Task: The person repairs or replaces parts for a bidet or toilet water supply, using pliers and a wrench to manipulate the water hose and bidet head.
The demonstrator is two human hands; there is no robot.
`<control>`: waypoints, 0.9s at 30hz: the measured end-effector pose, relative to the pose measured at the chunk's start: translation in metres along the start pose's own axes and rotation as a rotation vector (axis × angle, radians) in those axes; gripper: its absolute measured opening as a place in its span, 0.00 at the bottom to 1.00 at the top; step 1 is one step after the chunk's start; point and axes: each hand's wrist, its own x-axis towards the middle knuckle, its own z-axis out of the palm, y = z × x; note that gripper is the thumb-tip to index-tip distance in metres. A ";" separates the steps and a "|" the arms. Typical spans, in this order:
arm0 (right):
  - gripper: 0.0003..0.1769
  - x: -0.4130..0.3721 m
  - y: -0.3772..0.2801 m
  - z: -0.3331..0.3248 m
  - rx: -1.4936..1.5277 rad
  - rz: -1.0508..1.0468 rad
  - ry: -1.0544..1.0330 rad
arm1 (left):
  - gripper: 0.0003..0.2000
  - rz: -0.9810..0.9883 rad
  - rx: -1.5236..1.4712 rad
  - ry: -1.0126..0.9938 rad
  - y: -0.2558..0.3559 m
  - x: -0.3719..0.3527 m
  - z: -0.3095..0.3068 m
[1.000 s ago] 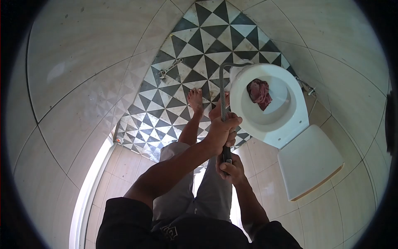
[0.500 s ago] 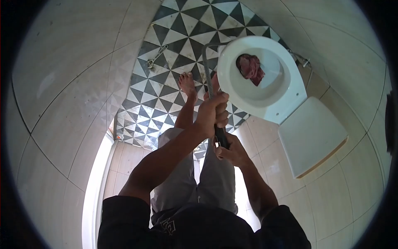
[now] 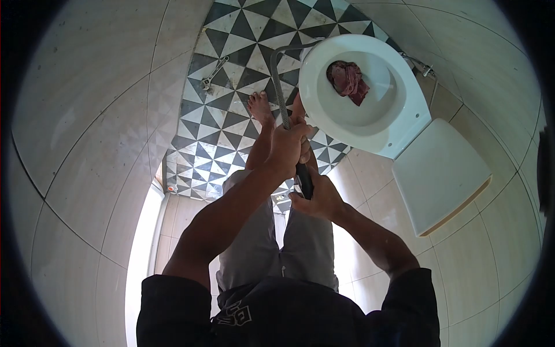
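Braided hose (image 3: 278, 89) curved beside the left edge of the toilet bowl (image 3: 309, 81), the left hand (image 3: 287, 143) wrapped around its lower end and the right hand (image 3: 325, 198) clasped around the black handle (image 3: 304, 181) just below.

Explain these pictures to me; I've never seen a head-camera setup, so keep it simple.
There is no machine here, just a person's two bare hands. Every picture comes from one camera worn on the head, looking down past the forearms.

Both hands hold one long, bent, hose-like tool. The left hand is closed around it higher up; the right hand holds its black lower end. Its other end reaches the toilet's far edge, where I can't see how it finishes.

A crumpled reddish cloth lies inside the bowl. On the patterned floor lies a metal wrench-like tool.
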 end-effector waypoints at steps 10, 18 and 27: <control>0.39 0.016 -0.009 -0.002 -0.662 0.029 0.038 | 0.06 0.029 0.065 0.310 -0.025 0.041 -0.027; 0.31 -0.003 0.002 0.034 0.973 0.287 0.356 | 0.07 -0.015 -0.293 -0.028 0.002 0.041 -0.025; 0.29 0.005 -0.004 0.027 -0.318 -0.155 0.769 | 0.12 0.026 -0.315 -0.177 0.015 0.036 -0.024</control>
